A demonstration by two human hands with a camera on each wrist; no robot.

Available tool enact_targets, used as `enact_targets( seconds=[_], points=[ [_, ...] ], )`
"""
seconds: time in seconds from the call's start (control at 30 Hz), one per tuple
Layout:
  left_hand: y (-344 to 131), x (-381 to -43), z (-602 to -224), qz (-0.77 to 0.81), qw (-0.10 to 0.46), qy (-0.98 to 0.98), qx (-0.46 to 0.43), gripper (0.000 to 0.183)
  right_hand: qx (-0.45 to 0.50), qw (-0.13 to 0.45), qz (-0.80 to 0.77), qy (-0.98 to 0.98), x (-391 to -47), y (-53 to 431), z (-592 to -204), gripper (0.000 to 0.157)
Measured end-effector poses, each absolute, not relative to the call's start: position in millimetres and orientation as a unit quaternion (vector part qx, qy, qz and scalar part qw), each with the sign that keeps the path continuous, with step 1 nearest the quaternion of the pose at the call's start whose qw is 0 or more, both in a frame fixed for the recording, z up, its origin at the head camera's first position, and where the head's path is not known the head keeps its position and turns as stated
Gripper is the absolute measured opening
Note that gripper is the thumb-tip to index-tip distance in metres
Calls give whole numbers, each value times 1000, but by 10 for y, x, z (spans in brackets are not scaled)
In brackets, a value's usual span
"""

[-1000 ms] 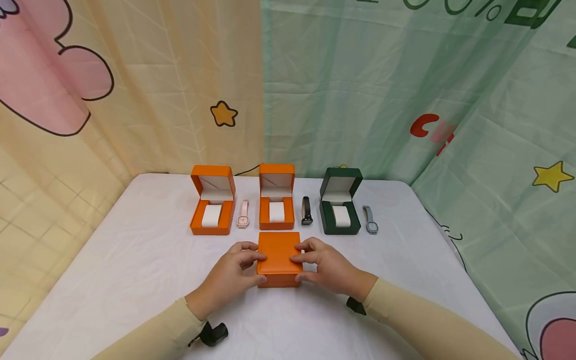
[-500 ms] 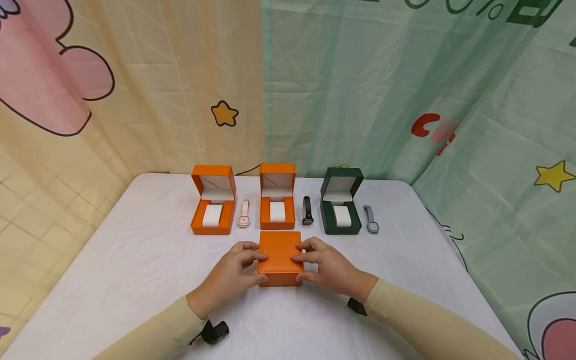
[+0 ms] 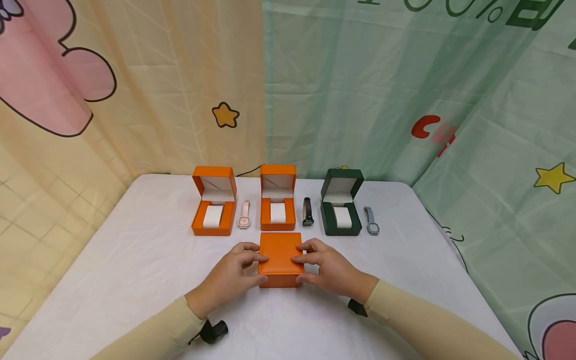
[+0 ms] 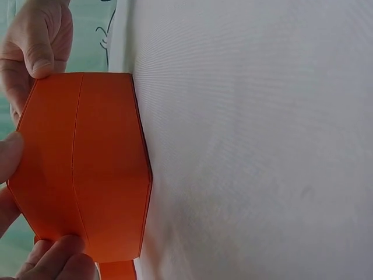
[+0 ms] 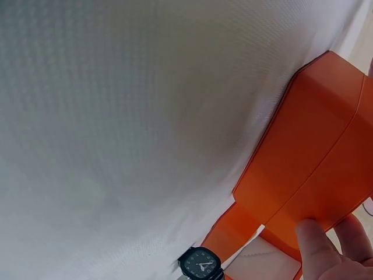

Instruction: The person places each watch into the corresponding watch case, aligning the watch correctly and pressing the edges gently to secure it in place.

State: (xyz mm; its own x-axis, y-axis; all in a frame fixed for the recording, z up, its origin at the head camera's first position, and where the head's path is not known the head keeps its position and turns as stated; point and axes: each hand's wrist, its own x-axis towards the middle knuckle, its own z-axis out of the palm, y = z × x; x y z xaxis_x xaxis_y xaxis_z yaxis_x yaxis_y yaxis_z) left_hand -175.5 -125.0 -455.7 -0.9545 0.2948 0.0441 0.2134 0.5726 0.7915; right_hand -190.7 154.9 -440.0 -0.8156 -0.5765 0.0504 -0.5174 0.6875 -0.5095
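A closed orange watch box stands on the white cloth, its lid seam running along the sides in the left wrist view. On its left side my left hand holds it, thumb at the front corner and fingers on the lid edge and side. My right hand grips the opposite side in much the same way. Behind it, an open orange watch box shows a white cushion. Another open orange box is at the left, an open green box at the right. The closed box's inside is hidden.
Beside the open boxes lie a pink watch, a black watch and a grey-blue watch. They rest on the white-covered table. Printed curtains hang behind and at the sides.
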Motion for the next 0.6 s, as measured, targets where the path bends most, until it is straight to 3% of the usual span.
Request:
enact_targets(
  seconds=[0.6],
  points=[
    [-1390, -1798, -4464, 366, 61, 905, 209, 34, -314, 40, -255, 914, -1920, 1569, -4377, 40]
  ],
)
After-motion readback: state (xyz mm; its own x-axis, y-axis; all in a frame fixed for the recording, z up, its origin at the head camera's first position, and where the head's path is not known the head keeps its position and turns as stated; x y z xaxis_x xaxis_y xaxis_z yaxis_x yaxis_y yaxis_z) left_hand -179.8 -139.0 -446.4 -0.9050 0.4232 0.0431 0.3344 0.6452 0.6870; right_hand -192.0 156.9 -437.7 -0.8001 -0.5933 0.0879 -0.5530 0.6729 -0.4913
